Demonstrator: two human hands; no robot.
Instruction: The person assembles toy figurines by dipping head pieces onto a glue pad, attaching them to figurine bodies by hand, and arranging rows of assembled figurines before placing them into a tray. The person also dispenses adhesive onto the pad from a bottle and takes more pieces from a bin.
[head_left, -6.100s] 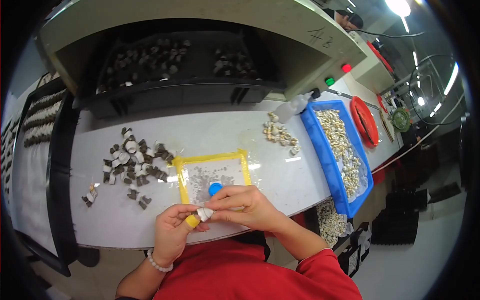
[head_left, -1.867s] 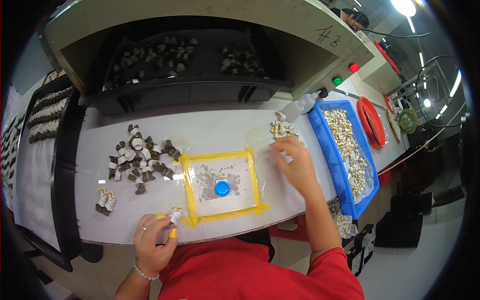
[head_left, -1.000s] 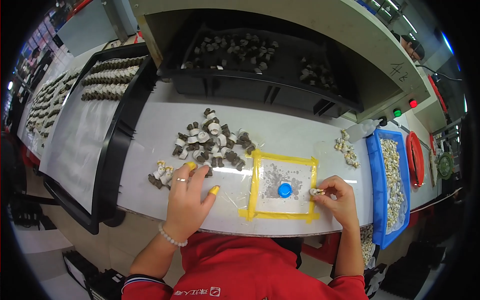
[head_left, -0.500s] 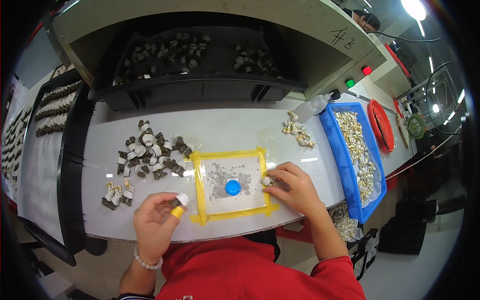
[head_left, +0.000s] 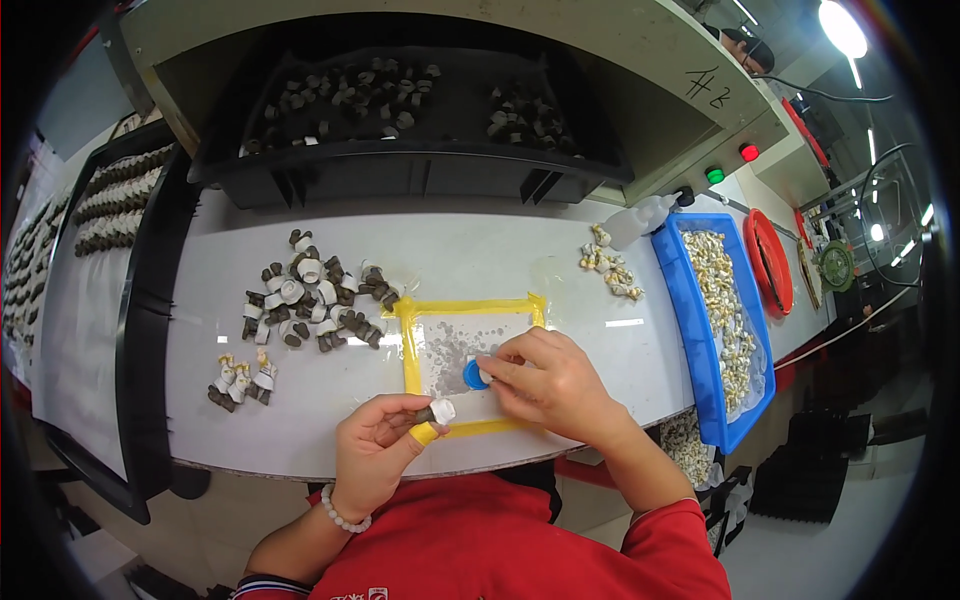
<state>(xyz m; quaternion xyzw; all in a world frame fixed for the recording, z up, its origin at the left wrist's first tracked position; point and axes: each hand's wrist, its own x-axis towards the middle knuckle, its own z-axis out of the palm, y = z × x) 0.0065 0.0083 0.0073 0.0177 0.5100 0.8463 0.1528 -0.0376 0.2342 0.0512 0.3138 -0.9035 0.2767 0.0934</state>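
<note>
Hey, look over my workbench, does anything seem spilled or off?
One thing: grey splotches speckle the white surface inside the yellow tape frame, around the blue cap. They look like drips or stains on an otherwise pale area; I can't tell whether they're wet. Nothing else stands out.

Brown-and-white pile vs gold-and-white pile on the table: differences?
The brown-and-white pile spreads wider than the gold-and-white pile. The first lies left of the yellow tape frame; the second sits farther right, near the bottle. Both are jumbled on the white table.
</note>
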